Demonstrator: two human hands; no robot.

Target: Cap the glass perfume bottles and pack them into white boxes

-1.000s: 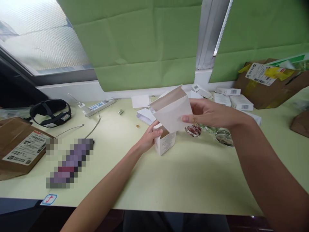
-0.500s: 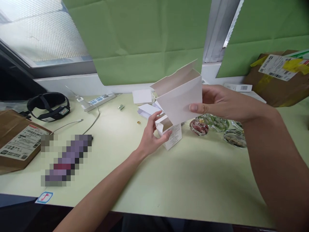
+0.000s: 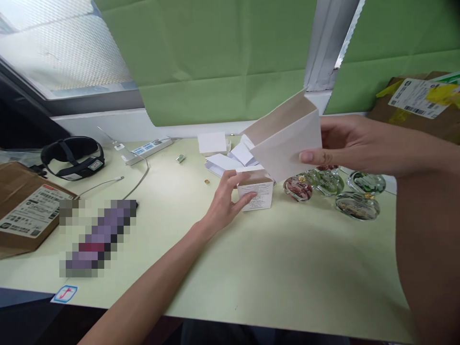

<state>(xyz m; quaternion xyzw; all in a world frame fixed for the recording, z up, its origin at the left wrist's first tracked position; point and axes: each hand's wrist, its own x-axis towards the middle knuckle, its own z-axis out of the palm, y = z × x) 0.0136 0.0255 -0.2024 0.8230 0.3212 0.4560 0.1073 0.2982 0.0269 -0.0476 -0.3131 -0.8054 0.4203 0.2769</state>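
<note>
My left hand [image 3: 230, 199] grips a small white cardboard box [image 3: 260, 195] with printed text on its front. The box stands upright on the table, and its top is open. Above and to the right, my right hand [image 3: 345, 146] pinches a white cardboard sleeve [image 3: 287, 146], thumb on the near side and the other fingers behind. The sleeve is tilted, its inside showing at the top. Behind the box lie several white cardboard pieces [image 3: 220, 164]. Below my right hand, a red-patterned glass bottle [image 3: 298, 188] and other round glass pieces [image 3: 357, 206] rest on the table.
A brown parcel [image 3: 25, 215] and a black headset [image 3: 74, 158] are at left, near a power strip [image 3: 151, 151] with cables. A blurred purple object [image 3: 102, 237] lies in front. A small gold ring-like piece [image 3: 206, 181] is left of the boxes. Another parcel [image 3: 406, 112] stands back right.
My right hand has moved the sleeve to the right, away from the box. The box in my left hand has turned upright, so its printed side now faces me.
</note>
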